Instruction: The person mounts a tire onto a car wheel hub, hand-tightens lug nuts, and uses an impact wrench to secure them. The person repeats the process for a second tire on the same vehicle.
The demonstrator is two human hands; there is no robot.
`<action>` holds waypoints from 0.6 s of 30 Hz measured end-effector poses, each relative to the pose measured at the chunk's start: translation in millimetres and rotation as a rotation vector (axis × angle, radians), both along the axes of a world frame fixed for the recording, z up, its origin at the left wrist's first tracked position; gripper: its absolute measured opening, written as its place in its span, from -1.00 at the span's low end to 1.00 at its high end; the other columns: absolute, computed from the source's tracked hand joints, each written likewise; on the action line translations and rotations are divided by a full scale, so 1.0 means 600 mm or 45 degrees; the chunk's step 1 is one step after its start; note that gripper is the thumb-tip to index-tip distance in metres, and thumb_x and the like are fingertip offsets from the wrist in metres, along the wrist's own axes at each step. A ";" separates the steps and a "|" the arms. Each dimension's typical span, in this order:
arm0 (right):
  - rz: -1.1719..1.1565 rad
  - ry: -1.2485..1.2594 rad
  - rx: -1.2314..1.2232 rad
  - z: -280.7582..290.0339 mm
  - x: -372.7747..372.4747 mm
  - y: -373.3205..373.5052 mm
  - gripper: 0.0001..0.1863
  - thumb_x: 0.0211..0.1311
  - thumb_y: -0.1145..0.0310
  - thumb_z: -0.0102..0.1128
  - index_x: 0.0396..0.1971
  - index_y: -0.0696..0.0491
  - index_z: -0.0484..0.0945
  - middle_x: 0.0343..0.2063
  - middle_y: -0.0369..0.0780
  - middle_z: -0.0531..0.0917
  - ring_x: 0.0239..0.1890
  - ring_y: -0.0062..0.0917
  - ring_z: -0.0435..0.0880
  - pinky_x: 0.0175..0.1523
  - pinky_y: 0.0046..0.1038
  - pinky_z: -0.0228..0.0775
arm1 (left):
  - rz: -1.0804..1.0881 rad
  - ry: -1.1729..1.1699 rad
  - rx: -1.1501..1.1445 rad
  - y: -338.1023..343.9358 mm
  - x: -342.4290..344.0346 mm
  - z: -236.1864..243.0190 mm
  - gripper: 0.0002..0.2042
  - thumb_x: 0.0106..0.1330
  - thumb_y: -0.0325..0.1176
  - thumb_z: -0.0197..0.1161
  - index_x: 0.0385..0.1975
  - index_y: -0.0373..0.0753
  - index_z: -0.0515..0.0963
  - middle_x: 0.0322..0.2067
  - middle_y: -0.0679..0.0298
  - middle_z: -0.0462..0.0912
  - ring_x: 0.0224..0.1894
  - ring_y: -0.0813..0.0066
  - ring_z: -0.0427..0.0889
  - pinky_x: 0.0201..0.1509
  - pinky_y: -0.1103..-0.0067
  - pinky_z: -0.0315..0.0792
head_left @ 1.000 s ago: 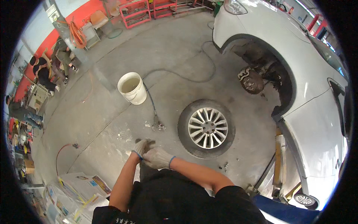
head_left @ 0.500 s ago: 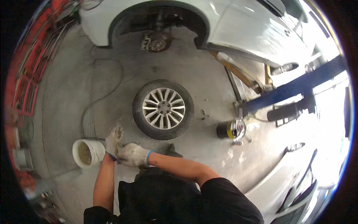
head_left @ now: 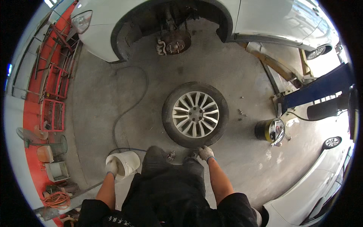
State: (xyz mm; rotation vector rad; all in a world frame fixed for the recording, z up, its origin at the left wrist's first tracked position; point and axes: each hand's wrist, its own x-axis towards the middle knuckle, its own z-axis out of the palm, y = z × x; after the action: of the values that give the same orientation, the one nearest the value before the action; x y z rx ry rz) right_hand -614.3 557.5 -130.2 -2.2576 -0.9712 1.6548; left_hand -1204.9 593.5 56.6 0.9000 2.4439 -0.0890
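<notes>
The wheel (head_left: pixel 195 114) lies flat just beyond our right hand (head_left: pixel 205 153); we cannot tell either hand's grip. Our left hand (head_left: pixel 112 166) is at the mouth of the bucket (head_left: pixel 131 160), likely set there for easy reach.

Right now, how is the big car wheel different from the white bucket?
The car wheel is black outside and silver-spoked inside; the bucket is white. The car wheel looks wider than the bucket. The gloved left hand is at the bucket's mouth, while the gloved right hand is near the car wheel's edge. Both look round.
</notes>
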 end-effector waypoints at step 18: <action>-0.630 -0.234 -0.090 -0.523 -0.081 0.273 -0.22 0.23 0.11 0.36 0.39 0.15 0.36 0.18 0.09 0.61 0.30 -0.07 0.55 0.37 -0.21 0.37 | -0.694 0.278 -0.786 0.514 -0.238 -0.385 -0.58 0.53 -0.06 -0.03 -0.10 -0.25 0.68 -0.32 0.12 0.76 -0.29 0.19 0.71 -0.10 0.32 0.57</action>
State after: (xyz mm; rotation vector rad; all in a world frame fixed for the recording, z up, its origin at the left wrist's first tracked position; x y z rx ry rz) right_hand -662.7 721.0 -444.2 -2.4650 -0.3366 1.3025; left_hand -1347.9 902.2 -174.6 1.2607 2.0665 -1.1137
